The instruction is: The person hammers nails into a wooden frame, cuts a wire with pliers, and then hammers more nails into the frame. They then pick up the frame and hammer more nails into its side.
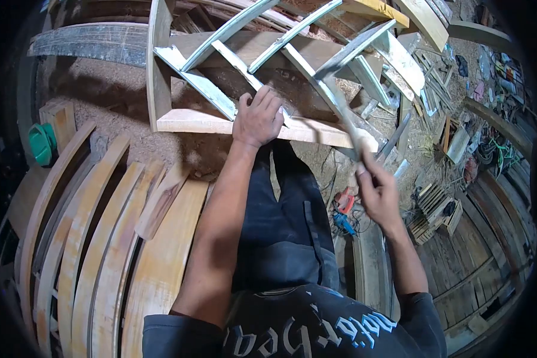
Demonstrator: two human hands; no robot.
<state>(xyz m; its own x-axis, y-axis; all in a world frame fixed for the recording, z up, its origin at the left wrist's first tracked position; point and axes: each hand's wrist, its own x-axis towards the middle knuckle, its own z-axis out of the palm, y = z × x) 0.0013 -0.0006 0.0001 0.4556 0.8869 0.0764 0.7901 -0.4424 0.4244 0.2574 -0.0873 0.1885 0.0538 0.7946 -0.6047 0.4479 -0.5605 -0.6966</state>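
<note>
My left hand (259, 116) is curled over the lower end of a pale wooden slat (235, 62), right at the bottom rail (200, 122) of a wooden frame. Several crossed slats with pale greenish-white edges form a lattice inside this frame. Closed around a long wooden-handled tool (353, 128), my right hand (377, 190) is to the right of the rail. The tool is smeared by motion and overlaps the frame's right part; its far end is too blurred to name.
Curved wooden boards (104, 238) stand in a row at the left, near a green plastic object (42, 144). A red power tool (343, 201) and a blue one (343, 224) lie on the ground. Wood scraps (432, 77) litter the right, with a slatted wooden piece (438, 209) below.
</note>
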